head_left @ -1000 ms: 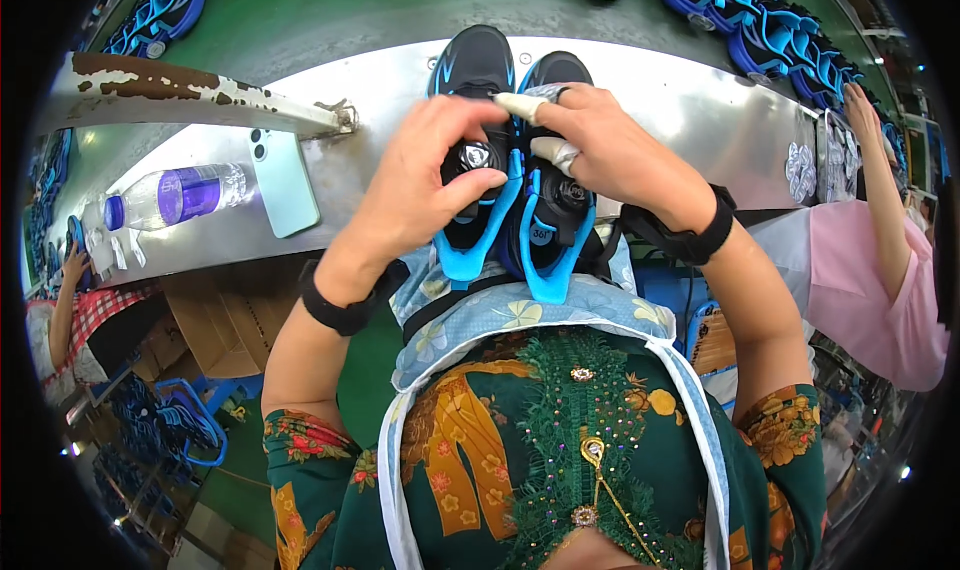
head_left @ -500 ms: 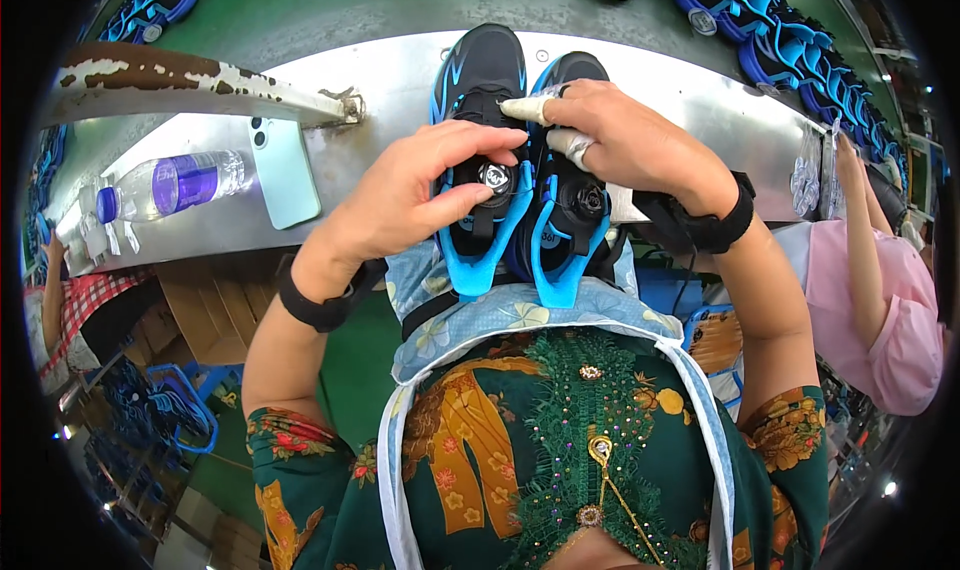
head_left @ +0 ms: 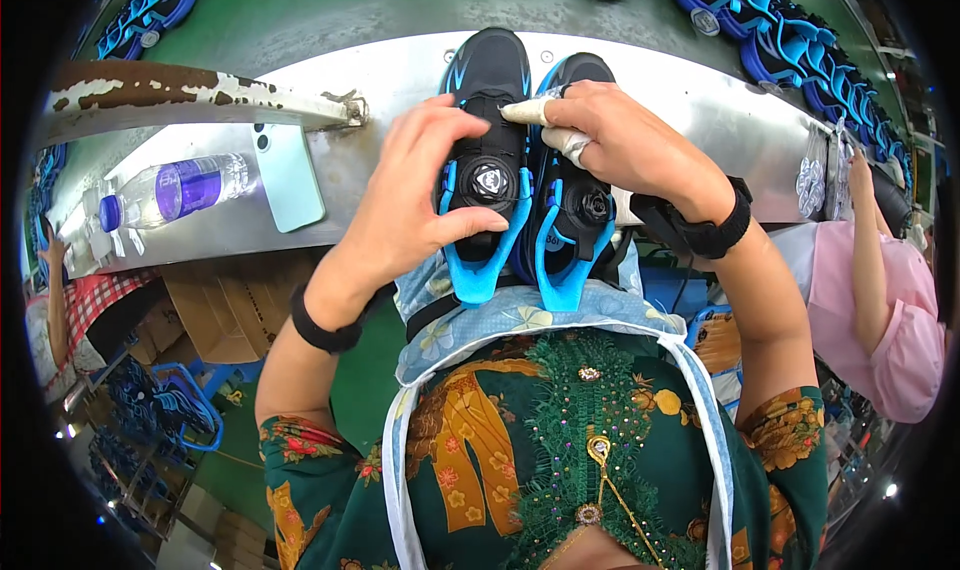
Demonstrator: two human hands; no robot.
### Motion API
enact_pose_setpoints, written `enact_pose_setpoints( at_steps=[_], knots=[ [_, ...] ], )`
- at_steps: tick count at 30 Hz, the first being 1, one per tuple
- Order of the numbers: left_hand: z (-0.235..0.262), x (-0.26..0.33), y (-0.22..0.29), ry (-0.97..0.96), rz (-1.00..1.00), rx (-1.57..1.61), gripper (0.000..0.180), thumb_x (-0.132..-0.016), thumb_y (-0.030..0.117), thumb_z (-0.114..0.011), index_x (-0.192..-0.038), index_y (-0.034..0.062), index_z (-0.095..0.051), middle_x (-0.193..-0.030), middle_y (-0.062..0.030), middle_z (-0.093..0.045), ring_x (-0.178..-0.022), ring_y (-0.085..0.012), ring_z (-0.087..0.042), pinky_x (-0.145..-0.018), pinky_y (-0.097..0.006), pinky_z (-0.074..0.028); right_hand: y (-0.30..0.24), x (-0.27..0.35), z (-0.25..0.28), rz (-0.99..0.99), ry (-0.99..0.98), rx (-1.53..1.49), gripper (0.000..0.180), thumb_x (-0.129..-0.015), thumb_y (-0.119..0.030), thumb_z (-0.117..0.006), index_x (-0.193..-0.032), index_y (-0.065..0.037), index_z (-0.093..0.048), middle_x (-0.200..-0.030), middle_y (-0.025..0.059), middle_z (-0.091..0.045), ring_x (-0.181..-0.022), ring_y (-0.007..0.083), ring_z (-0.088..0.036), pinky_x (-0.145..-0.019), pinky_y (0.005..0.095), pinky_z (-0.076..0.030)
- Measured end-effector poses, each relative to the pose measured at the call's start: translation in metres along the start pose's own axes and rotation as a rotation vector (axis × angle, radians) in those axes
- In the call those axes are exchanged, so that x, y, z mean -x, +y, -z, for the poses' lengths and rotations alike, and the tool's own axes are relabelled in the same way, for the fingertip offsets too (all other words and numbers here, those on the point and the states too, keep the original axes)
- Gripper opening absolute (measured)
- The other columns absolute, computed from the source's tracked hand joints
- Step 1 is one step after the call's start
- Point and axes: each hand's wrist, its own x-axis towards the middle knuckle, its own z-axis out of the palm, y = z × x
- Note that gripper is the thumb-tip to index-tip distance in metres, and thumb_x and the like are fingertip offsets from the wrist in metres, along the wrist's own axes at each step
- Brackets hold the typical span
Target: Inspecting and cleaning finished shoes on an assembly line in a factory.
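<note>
Two black-and-blue sports shoes stand side by side before me, toes pointing away. The left shoe (head_left: pixel 487 75) has a round dial (head_left: pixel 490 181) on its tongue, and the right shoe (head_left: pixel 585 73) has a darker one. My left hand (head_left: pixel 405 185) curves around the left shoe's outer side, fingers apart, thumb stretched across below the dial. Above the right shoe is my right hand (head_left: pixel 630 135), with pale covers on some fingers. Its index finger lies on the left shoe's instep and its thumb is by that shoe's side, holding it there. The right shoe's middle is partly hidden.
On the metal table (head_left: pixel 370 65) at left lie a pale green phone (head_left: pixel 289 178) and a purple-labelled bottle (head_left: pixel 185 192). A chipped metal bar (head_left: pixel 200 95) crosses above them. More shoes (head_left: pixel 775 45) line the far right. A person in pink (head_left: pixel 870 300) works at right.
My left hand has opened wider and moved back from the dial toward the left, uncovering it. My right hand has stayed at the left shoe's instep.
</note>
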Motion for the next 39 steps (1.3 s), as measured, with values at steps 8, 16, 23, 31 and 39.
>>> enact_pose_setpoints(
  at_steps=[8,16,23,31,39],
  knots=[
    [0.009,-0.025,-0.035,-0.504,-0.124,0.305,0.034,-0.082,0.020,-0.070,-0.113,0.0067,-0.070,-0.121,-0.0068,-0.066,-0.138,-0.0327,-0.040,-0.113,-0.047,-0.029,0.006,0.004,-0.008,0.039,0.062,-0.033,0.037,-0.083,-0.002,-0.062,-0.119,-0.007,-0.067,-0.090,0.0201,-0.067,-0.088,0.0391,-0.062,-0.078,0.0470,-0.049],
    [0.026,-0.022,0.006,-0.336,-0.131,-0.002,0.035,-0.084,0.011,-0.064,-0.119,0.0058,-0.066,-0.129,-0.0084,-0.060,-0.133,-0.0294,-0.044,-0.108,-0.040,-0.036,0.013,0.024,0.019,0.018,0.196,-0.123,0.033,-0.090,-0.016,-0.067,-0.121,-0.008,-0.067,-0.091,0.0139,-0.067,-0.084,0.0284,-0.063,-0.077,0.0371,-0.050],
    [-0.011,0.059,0.070,0.044,0.225,-0.005,0.048,-0.082,0.005,-0.070,-0.127,0.0037,-0.056,-0.098,-0.0145,-0.064,-0.086,-0.0277,-0.061,-0.077,-0.037,-0.050,-0.014,0.088,0.000,-0.003,0.084,-0.264,0.050,-0.080,-0.020,-0.076,-0.128,-0.018,-0.062,-0.081,0.0126,-0.053,-0.076,0.0309,-0.056,-0.070,0.0384,-0.048],
    [-0.060,0.021,0.057,-0.208,0.250,-0.465,0.074,-0.077,0.010,-0.065,-0.145,0.0054,-0.037,-0.074,-0.0191,-0.065,-0.070,-0.0414,-0.065,-0.065,-0.051,-0.051,-0.017,0.075,0.011,0.049,0.040,-0.218,0.040,-0.085,-0.018,-0.073,-0.124,-0.013,-0.064,-0.093,0.0154,-0.063,-0.084,0.0316,-0.061,-0.076,0.0397,-0.049],
    [0.017,0.013,-0.002,0.144,0.420,1.116,0.048,-0.090,-0.001,-0.056,-0.138,-0.0005,-0.049,-0.125,-0.0109,-0.063,-0.110,-0.0179,-0.062,-0.096,-0.033,-0.049,0.108,-0.034,0.121,-0.132,0.471,0.715,0.064,-0.067,-0.020,-0.084,-0.126,-0.019,-0.061,-0.122,0.0234,-0.057,-0.106,0.0376,-0.056,-0.089,0.0458,-0.044]
  ],
)
